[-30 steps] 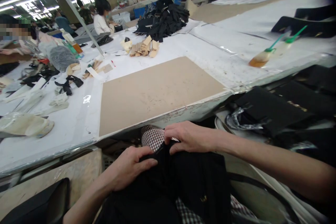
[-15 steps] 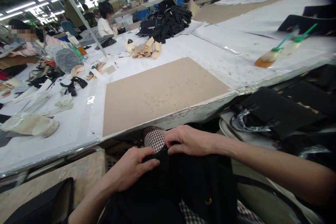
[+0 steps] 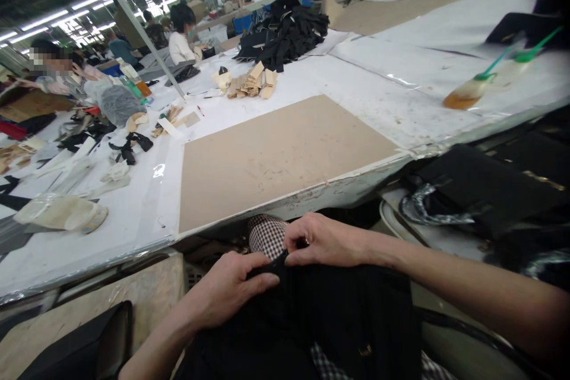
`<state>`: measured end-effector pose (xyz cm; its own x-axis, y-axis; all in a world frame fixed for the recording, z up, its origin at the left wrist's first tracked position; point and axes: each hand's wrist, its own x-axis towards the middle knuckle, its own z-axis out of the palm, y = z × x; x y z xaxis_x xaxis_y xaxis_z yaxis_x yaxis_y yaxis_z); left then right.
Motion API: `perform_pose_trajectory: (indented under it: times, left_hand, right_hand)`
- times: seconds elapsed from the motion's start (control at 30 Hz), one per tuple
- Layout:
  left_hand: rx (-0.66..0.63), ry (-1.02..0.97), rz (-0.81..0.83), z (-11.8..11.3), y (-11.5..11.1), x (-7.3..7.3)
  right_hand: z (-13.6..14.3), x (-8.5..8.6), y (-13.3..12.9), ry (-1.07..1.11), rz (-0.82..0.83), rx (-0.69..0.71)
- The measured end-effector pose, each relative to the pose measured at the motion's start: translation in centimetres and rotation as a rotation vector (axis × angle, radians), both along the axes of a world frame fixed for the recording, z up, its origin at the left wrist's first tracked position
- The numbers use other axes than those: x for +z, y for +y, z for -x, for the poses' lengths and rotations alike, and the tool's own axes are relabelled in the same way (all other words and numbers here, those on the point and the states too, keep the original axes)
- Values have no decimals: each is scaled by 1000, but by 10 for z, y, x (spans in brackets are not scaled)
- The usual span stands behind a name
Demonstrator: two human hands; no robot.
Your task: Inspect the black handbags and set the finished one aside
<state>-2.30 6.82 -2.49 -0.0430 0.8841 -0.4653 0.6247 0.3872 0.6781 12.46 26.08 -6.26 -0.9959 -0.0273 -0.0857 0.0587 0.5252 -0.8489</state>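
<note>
A black bag (image 3: 356, 309) with a small gold-coloured metal fitting lies across my lap, over checked cloth (image 3: 267, 237). My left hand (image 3: 231, 285) grips its upper edge, thumb on the near side and fingers curled over the far side. Just right of it, my right hand (image 3: 312, 240) pinches the same edge between thumb and bent fingers. The two hands are close together but apart. Most of the left fingers are hidden behind the black material.
Ahead is a white-covered table with a brown board (image 3: 285, 160) at its near edge. Bottles (image 3: 467, 92) with green nozzles stand right. More black bags (image 3: 490, 184) lie at lower right. A wooden surface (image 3: 146, 291) holds a black item at left. People sit across the table.
The whole view has shifted slightly, so things appear a little further right. Both hands keep their hold on the bag's edge. A person at far left has moved their arms.
</note>
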Motion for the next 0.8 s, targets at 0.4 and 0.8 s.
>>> perform_pose_trajectory:
  times: [0.4, 0.8]
  left_hand:
    - [-35, 298, 74, -13, 18, 3]
    - [-3, 334, 161, -24, 37, 5]
  right_hand:
    - [-12, -9, 3, -28, 86, -62]
    - [-28, -24, 14, -49, 248, -176]
